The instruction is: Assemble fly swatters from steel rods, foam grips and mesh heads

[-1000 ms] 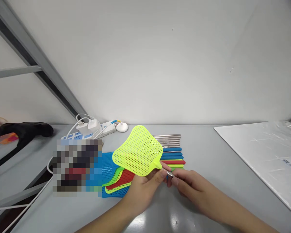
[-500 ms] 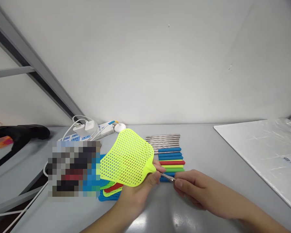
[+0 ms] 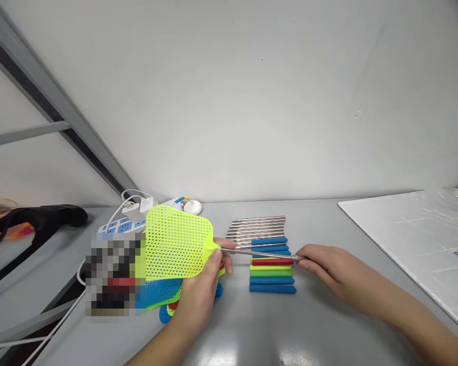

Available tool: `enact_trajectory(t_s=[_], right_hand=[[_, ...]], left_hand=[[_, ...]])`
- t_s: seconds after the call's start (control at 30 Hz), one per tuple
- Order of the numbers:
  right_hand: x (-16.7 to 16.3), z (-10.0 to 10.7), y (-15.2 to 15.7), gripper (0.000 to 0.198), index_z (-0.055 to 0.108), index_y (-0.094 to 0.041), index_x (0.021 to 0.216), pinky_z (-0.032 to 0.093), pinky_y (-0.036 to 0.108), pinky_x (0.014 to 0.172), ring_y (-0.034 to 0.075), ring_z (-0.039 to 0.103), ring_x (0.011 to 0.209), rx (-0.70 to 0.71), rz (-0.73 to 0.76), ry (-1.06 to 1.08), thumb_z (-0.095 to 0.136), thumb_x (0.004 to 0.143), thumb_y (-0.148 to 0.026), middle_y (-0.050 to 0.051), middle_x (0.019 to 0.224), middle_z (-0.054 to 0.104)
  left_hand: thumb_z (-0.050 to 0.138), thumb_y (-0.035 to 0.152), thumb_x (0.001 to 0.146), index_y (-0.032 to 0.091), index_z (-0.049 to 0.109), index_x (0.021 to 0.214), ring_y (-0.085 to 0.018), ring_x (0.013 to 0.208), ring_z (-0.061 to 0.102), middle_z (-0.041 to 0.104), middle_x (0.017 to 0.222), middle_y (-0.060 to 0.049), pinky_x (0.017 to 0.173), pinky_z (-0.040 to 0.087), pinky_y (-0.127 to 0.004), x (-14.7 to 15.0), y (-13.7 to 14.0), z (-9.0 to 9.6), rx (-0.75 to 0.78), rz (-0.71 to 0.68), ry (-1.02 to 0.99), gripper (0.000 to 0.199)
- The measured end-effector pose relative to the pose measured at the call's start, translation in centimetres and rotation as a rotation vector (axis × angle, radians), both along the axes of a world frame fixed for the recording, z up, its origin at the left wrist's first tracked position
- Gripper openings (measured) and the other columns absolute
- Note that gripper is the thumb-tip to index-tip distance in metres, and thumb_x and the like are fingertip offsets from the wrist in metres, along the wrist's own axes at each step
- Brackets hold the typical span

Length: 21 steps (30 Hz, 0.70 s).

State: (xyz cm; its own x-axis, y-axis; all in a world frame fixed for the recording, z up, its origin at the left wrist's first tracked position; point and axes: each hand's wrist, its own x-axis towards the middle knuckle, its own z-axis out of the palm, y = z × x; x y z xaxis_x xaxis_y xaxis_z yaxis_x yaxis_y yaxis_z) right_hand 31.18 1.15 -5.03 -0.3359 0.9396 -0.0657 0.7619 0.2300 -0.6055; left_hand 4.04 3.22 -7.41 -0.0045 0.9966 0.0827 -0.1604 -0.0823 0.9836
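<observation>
A yellow fly swatter head point(image 3: 179, 244), full of small holes, sits on a thin metal telescopic rod point(image 3: 255, 252). My left hand point(image 3: 204, 284) grips it at the neck, where head and rod meet. My right hand point(image 3: 324, 264) pinches the rod's far end, which lies over a row of coloured handles. The rod is drawn out between my hands, roughly level. Below it lie a red handle point(image 3: 270, 262), a green handle point(image 3: 270, 273) and several blue handles point(image 3: 273, 288). Blue, red and green swatter heads point(image 3: 162, 292) are stacked under the yellow one, partly hidden.
Behind the handles lie several metal rods point(image 3: 257, 223) side by side. A power strip point(image 3: 118, 225) with white plugs and cables stands back left, near a white round device point(image 3: 193, 207). A plastic-wrapped white board point(image 3: 412, 229) covers the right. A black object point(image 3: 49, 221) is far left.
The rod is now pulled out much longer. My right hand has moved right and up, my left hand left with the yellow head, which has turned more level. The view has shifted slightly.
</observation>
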Motion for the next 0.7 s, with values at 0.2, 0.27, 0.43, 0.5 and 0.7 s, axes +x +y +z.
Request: enact_trajectory(t_s=[0.2, 0.27, 0.43, 0.5, 0.7], right_hand=[[-1.0, -0.7, -0.2, 0.029, 0.057, -0.03, 0.12, 0.046, 0.028, 0.067, 0.017, 0.062, 0.076, 0.198, 0.081, -0.047, 0.038, 0.101, -0.041, 0.002, 0.099, 0.067], [-1.8, -1.3, -0.6, 0.029, 0.056, -0.03, 0.123, 0.044, 0.027, 0.063, 0.015, 0.062, 0.071, 0.286, 0.101, -0.088, 0.038, 0.102, -0.04, 0.001, 0.095, 0.067], [-3.6, -2.6, -1.3, 0.028, 0.055, -0.03, 0.121, 0.041, 0.026, 0.06, 0.015, 0.065, 0.072, 0.4, 0.097, -0.152, 0.034, 0.103, -0.035, 0.0, 0.096, 0.069], [-3.8, -2.6, -1.4, 0.026, 0.057, -0.028, 0.113, 0.039, 0.026, 0.059, 0.014, 0.065, 0.072, 0.405, 0.093, -0.16, 0.034, 0.103, -0.033, 0.0, 0.094, 0.069], [-3.5, -1.6, -1.4, 0.029, 0.055, -0.023, 0.086, 0.031, 0.026, 0.055, 0.012, 0.055, 0.06, 0.417, 0.098, -0.155, 0.032, 0.103, -0.027, -0.002, 0.072, 0.061]], left_hand=[[0.05, 0.057, 0.091, 0.021, 0.071, 0.098, -0.014, 0.065, 0.05, 0.061, 0.079, -0.002, 0.066, 0.04, -0.027, 0.2, -0.2, 0.8, -0.062, 0.001, -0.151, 0.043], [0.05, 0.056, 0.091, 0.021, 0.071, 0.099, -0.014, 0.066, 0.05, 0.061, 0.08, -0.002, 0.068, 0.041, -0.027, 0.1, -0.2, 0.9, -0.061, -0.013, -0.138, 0.042], [0.044, 0.052, 0.095, 0.021, 0.071, 0.102, -0.015, 0.071, 0.051, 0.062, 0.091, -0.004, 0.075, 0.041, -0.029, 0.0, -0.5, 0.3, -0.066, -0.141, -0.086, 0.042], [0.041, 0.051, 0.097, 0.02, 0.071, 0.105, -0.016, 0.074, 0.051, 0.063, 0.094, -0.005, 0.077, 0.041, -0.03, 0.2, -0.6, 0.3, -0.066, -0.193, -0.101, 0.043], [0.033, 0.052, 0.099, 0.02, 0.066, 0.115, -0.017, 0.076, 0.054, 0.064, 0.101, -0.007, 0.078, 0.043, -0.032, 0.8, -0.7, 0.0, -0.018, -0.187, -0.167, 0.05]])
